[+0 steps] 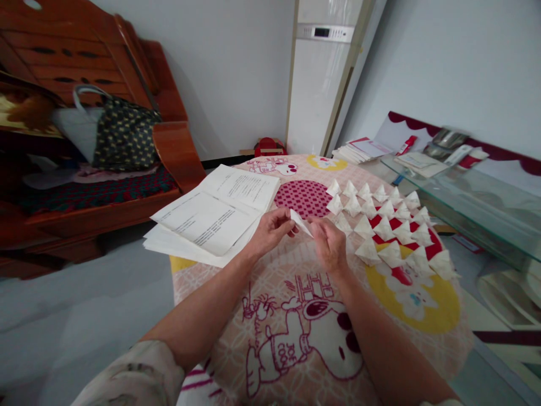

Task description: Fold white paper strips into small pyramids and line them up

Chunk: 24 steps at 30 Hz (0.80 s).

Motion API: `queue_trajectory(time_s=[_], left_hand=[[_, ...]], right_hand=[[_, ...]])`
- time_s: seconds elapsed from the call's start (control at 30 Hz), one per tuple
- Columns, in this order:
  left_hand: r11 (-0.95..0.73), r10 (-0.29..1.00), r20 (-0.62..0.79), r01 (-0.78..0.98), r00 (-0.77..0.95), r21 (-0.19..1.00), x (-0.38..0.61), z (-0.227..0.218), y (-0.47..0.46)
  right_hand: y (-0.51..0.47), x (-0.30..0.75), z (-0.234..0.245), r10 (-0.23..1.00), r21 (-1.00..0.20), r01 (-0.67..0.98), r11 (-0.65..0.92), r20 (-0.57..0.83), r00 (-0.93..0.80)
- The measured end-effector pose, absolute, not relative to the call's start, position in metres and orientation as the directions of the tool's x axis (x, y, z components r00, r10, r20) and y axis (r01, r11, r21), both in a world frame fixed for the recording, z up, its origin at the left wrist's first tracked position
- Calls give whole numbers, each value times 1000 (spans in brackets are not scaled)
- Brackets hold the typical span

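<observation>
A small folded piece of white paper [301, 223] is stretched between my two hands above the middle of the table. My left hand [274, 228] pinches its left end between thumb and fingers. At its right end, my right hand [327, 239] closes on the paper too. To the right stand several folded paper pyramids [384, 228] in rows on the cloth. An open book of printed pages [211, 211] lies just left of my hands, with loose white sheets [169, 242] under it.
The round table wears a pink cartoon-print cloth [236, 349]. A glass-topped stand [477, 203] with papers and metal bowls adjoins its right side. On the left is a wooden bench [173, 152] holding a patterned bag [127, 132]. A white cabinet-like unit [315, 84] stands behind.
</observation>
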State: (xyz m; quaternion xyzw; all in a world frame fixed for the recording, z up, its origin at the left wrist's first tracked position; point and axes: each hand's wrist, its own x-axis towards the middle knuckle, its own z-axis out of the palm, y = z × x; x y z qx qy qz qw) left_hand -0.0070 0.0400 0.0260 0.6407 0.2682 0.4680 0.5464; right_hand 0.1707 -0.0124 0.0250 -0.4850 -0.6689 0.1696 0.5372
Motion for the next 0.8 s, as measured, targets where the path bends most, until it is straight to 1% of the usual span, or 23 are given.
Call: queue_trajectory(time_s=[0.1,0.23,0.33,0.53,0.7,0.8], left_hand=[[-310,803,309,-85,509,947,-7,25,39],[-339,773,261,29,579,940,-6,21,38],[-339,768,260,27,586,941,-7,19,39],[-293,789,229,22,570,956,-8,18,42],[-309,786,235,34,571,951,-8,17,42],[-286,763,239,-18,600,958,-8,20,40]], right_hand=[[-9,178,23,877,-835,348,427,476,65],[-4,181,16,933,-916,192,353,359,-3],[-3,181,17,949,-939,141,315,313,-34],[-4,182,27,961,-958,85,275,271,-55],[-6,181,30,974,-979,36,202,197,-112],[-8,181,29,981,-989,-9,149,149,-127]])
